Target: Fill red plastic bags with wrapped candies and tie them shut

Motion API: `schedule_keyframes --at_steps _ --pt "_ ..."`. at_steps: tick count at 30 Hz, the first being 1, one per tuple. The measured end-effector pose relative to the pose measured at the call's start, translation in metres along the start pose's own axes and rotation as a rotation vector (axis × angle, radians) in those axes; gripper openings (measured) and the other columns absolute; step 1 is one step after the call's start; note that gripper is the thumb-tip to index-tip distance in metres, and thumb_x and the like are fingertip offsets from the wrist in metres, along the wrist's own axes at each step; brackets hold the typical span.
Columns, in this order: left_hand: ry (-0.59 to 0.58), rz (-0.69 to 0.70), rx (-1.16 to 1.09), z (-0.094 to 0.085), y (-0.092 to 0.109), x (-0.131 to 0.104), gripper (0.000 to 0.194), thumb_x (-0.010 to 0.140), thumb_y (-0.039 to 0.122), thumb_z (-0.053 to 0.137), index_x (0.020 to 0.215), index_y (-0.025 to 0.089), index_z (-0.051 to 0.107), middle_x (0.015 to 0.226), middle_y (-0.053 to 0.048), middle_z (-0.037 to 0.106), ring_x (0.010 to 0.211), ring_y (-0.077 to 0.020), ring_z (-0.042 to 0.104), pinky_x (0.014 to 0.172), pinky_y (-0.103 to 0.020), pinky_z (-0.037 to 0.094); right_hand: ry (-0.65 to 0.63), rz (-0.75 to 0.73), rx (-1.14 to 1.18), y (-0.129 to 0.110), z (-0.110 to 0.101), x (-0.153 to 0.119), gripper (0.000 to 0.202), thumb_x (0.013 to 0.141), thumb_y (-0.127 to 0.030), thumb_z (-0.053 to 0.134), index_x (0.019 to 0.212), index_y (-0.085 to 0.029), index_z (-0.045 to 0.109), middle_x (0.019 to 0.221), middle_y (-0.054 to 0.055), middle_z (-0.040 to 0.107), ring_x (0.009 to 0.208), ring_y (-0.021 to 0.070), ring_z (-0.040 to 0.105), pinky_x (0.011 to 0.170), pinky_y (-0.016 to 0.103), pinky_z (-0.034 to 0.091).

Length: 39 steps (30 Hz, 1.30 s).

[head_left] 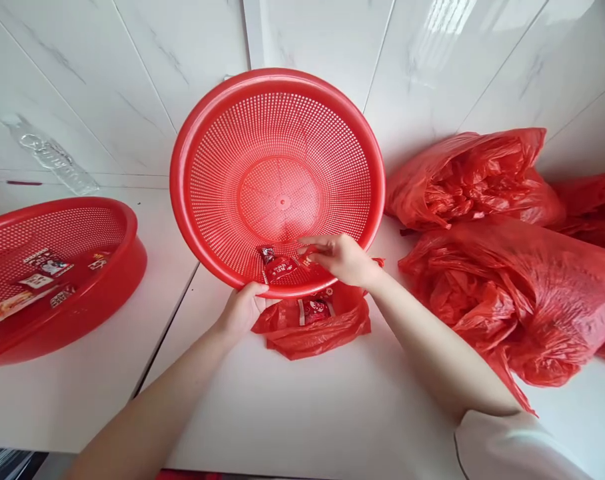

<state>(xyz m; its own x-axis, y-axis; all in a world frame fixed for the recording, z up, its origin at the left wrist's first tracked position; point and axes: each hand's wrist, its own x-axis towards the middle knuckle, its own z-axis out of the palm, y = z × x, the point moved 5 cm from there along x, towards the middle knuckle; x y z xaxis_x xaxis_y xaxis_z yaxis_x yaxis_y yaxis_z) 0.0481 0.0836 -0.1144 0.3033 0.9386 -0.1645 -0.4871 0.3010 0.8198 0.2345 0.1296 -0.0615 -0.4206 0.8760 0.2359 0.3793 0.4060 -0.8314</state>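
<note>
A red plastic mesh basket (277, 81) is tilted toward me, its open side facing me. My left hand (243, 308) grips its lower rim. Inside the basket, near the lower edge, my right hand (340, 259) is closed around a small red packet (306, 256), partly hidden by the fingers. Beside it in the basket lie more small red packets (281, 268). Below the rim, an open red plastic bag (307, 340) rests on the table, with a red snack packet (315, 311) showing in its mouth.
Another red basket (132, 233) with several packets stands at the left. Behind it, a clear plastic bottle (57, 160) leans at the wall. Full red plastic bags (547, 287) are heaped at the right. A seam (167, 327) crosses the white table (292, 413).
</note>
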Motion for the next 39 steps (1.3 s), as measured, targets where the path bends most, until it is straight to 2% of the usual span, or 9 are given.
schedule_keyframes --at_steps 4,7,10,16,21,26,28,34,39 --pt "0.014 0.082 0.004 -0.003 0.007 0.004 0.038 0.077 0.014 0.055 0.113 0.012 0.067 0.117 -0.011 0.069 0.117 -0.0315 0.059 0.102 -0.05 0.045 -0.082 0.065 0.33 -0.002 -0.01 -0.002 0.038 0.084 -0.016 0.057 0.121 -0.016 0.062 0.107 0.008 0.071 0.082 0.0142 0.067 0.067 0.026 0.054" --pt "0.022 0.11 0.019 -0.006 0.011 0.006 0.036 0.076 0.016 0.056 0.11 0.012 0.067 0.115 -0.012 0.07 0.117 -0.0319 0.059 0.101 -0.052 0.045 -0.188 0.05 0.351 -0.009 -0.015 -0.007 0.032 0.085 -0.019 0.059 0.117 -0.015 0.063 0.103 0.007 0.071 0.086 0.0148 0.067 0.074 0.028 0.055" --pt "0.04 0.089 0.049 -0.009 0.01 0.007 0.03 0.076 0.019 0.055 0.101 0.009 0.07 0.11 -0.014 0.071 0.114 -0.033 0.061 0.101 -0.052 0.045 -0.275 -0.002 0.158 -0.017 -0.015 -0.012 0.026 0.087 -0.024 0.058 0.111 -0.017 0.066 0.1 0.006 0.072 0.089 0.016 0.067 0.081 0.031 0.054" --pt "-0.021 0.057 0.007 -0.002 0.004 0.003 0.037 0.077 0.014 0.053 0.111 0.013 0.068 0.111 -0.011 0.071 0.115 -0.031 0.06 0.101 -0.051 0.045 -0.015 -0.124 -0.326 -0.019 -0.009 -0.01 0.024 0.091 -0.017 0.05 0.107 -0.019 0.067 0.099 0.005 0.071 0.086 0.0162 0.066 0.081 0.031 0.05" --pt "-0.144 0.015 0.046 0.008 -0.007 -0.005 0.042 0.08 0.012 0.051 0.12 0.016 0.064 0.115 -0.009 0.07 0.119 -0.0307 0.058 0.103 -0.049 0.045 -0.136 -0.182 -0.487 -0.009 0.021 -0.006 0.041 0.092 -0.006 0.041 0.125 -0.02 0.06 0.108 0.009 0.069 0.095 0.019 0.065 0.083 0.033 0.05" --pt "-0.172 -0.032 0.108 0.008 -0.013 -0.008 0.044 0.083 0.013 0.051 0.125 0.018 0.062 0.118 -0.008 0.068 0.12 -0.031 0.057 0.102 -0.05 0.044 -0.287 -0.22 -0.325 -0.013 0.03 -0.01 0.043 0.096 -0.032 0.05 0.137 -0.021 0.05 0.121 0.01 0.065 0.103 0.0214 0.064 0.09 0.035 0.05" --pt "-0.166 -0.032 0.101 0.009 -0.012 -0.008 0.044 0.082 0.013 0.051 0.125 0.018 0.062 0.119 -0.008 0.068 0.12 -0.031 0.057 0.102 -0.05 0.044 -0.308 -0.221 -0.304 -0.014 0.029 -0.011 0.046 0.093 -0.033 0.054 0.137 -0.02 0.05 0.117 0.009 0.067 0.098 0.0208 0.066 0.087 0.033 0.051" --pt "-0.108 -0.017 0.08 0.008 -0.006 -0.005 0.043 0.079 0.013 0.053 0.121 0.014 0.064 0.117 -0.01 0.069 0.121 -0.0324 0.056 0.103 -0.051 0.043 -0.022 -0.138 -0.296 -0.004 0.012 0.0 0.031 0.096 -0.018 0.042 0.115 -0.02 0.067 0.093 0.006 0.071 0.081 0.0167 0.065 0.079 0.031 0.048" --pt "-0.048 0.04 0.106 -0.001 -0.001 -0.001 0.038 0.079 0.014 0.056 0.116 0.013 0.067 0.115 -0.011 0.07 0.121 -0.0332 0.056 0.104 -0.052 0.043 0.005 0.082 0.178 0.018 0.004 0.005 0.027 0.091 -0.031 0.052 0.107 -0.016 0.068 0.092 0.005 0.07 0.08 0.0151 0.064 0.077 0.029 0.049"
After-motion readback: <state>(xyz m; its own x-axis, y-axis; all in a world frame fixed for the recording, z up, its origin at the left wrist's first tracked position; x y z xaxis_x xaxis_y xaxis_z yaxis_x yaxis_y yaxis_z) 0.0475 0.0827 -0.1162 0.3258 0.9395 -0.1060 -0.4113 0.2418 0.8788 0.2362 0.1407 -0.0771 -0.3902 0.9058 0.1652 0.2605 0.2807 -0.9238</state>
